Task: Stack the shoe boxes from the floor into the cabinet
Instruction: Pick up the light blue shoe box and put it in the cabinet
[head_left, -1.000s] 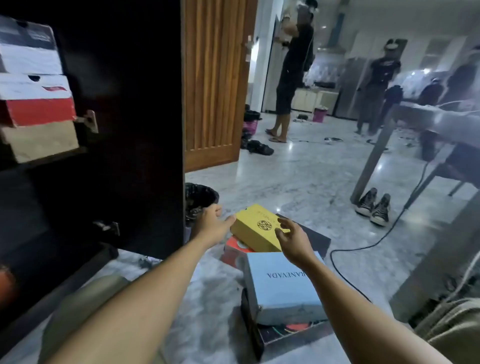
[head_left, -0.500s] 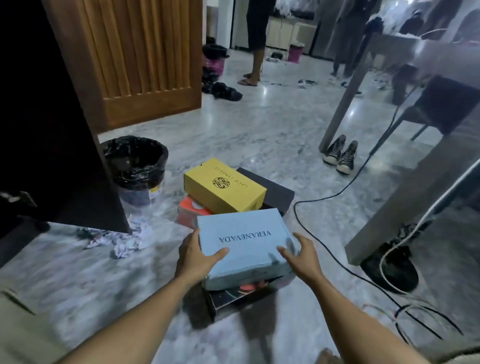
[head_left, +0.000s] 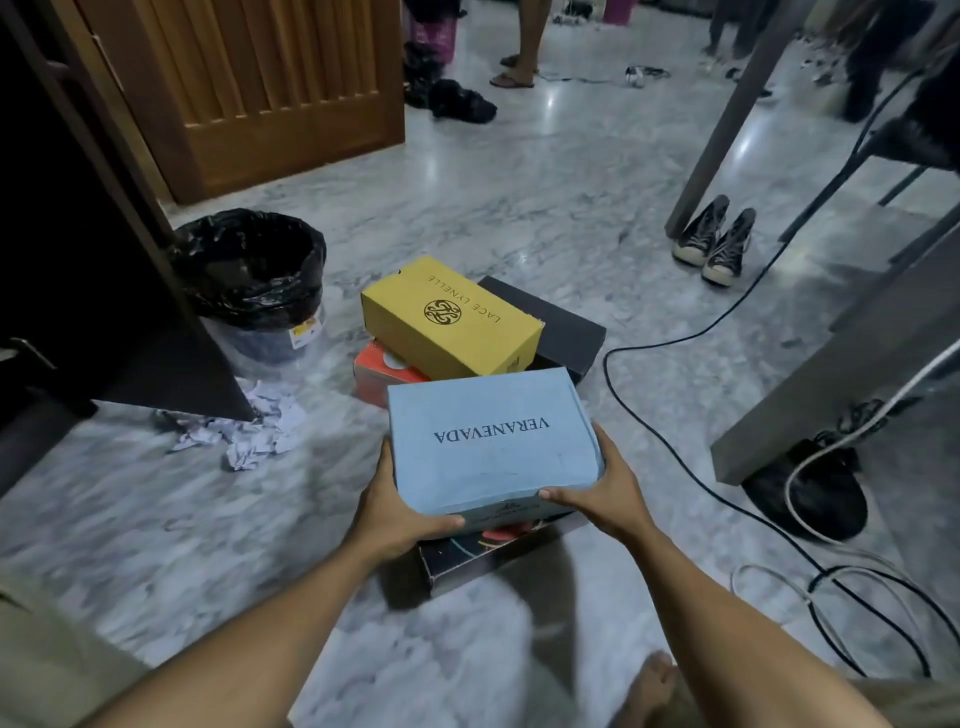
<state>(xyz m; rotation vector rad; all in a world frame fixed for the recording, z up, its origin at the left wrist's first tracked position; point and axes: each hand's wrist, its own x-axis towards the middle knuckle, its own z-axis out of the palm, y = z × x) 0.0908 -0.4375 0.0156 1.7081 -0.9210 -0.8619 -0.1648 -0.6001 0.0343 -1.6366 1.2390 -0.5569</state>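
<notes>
A light blue shoe box sits atop a dark patterned box on the marble floor. My left hand grips its left near corner, thumb along the front edge. My right hand grips its right side, thumb on the near front edge. Behind it a yellow box lies across an orange-red box and a black box. The dark cabinet stands at the left, its door open.
A bin with a black liner stands by the cabinet door, crumpled paper at its foot. A black cable snakes along the right. Sneakers sit by a table leg. People's legs show at the far top.
My hands left the yellow box and came down onto the blue box, then closed round its near corners. The view has tilted down toward the floor.
</notes>
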